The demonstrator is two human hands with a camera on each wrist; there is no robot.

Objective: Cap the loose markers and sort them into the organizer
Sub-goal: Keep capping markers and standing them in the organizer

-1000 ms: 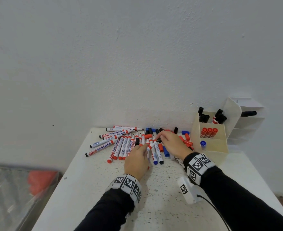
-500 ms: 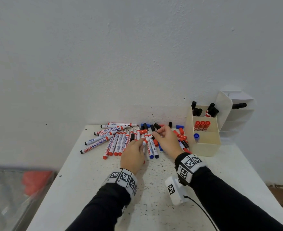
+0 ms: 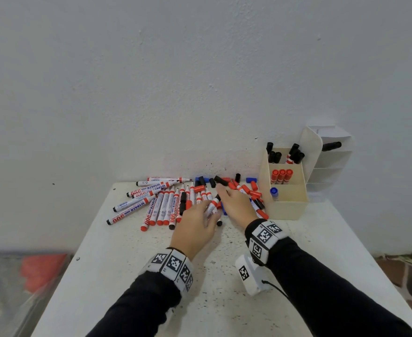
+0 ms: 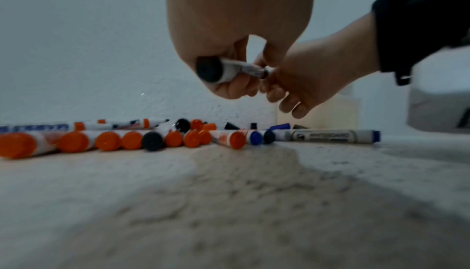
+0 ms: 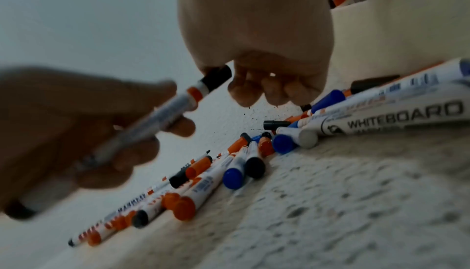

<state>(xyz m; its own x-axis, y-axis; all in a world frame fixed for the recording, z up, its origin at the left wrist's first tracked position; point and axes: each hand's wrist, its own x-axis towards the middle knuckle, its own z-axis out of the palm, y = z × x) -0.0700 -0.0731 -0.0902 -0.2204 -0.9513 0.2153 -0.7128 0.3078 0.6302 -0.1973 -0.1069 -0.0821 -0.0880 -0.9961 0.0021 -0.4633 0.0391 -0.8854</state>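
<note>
Now lifted clear of pile, black marker gripped in left hand, right hand pinching black cap onto tip; organizer next.

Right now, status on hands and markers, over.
Left hand grips black-ended white marker. Right hand pinches its black cap. Loose markers piled ahead; cream organizer unobstructed.

The left hand hides most of the held marker.
</note>
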